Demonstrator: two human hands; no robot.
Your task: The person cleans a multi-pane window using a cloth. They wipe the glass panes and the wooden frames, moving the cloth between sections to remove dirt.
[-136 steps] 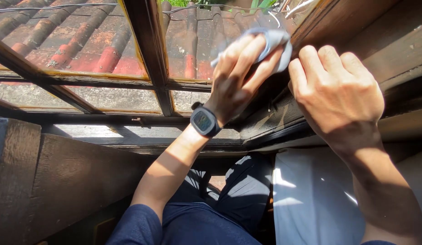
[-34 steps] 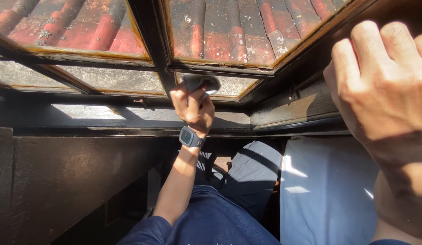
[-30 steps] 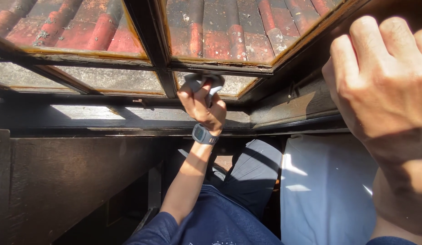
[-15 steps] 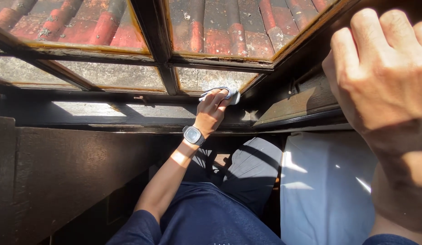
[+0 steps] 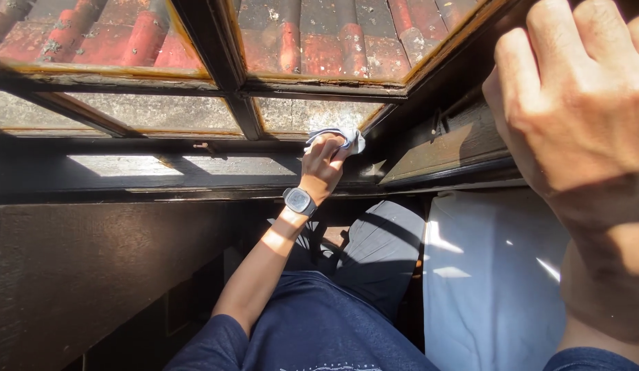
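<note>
Cloth (image 5: 336,135), small and pale, sits near the middle of the frame; your left hand (image 5: 323,163) squeezes it against the window frame (image 5: 223,69). Your right hand (image 5: 573,103), upper right, grips the dark wood.

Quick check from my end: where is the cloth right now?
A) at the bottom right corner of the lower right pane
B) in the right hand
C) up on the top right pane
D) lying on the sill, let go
A: the left hand presses the cloth against the lower right pane at its bottom right corner, above the sill.
</note>
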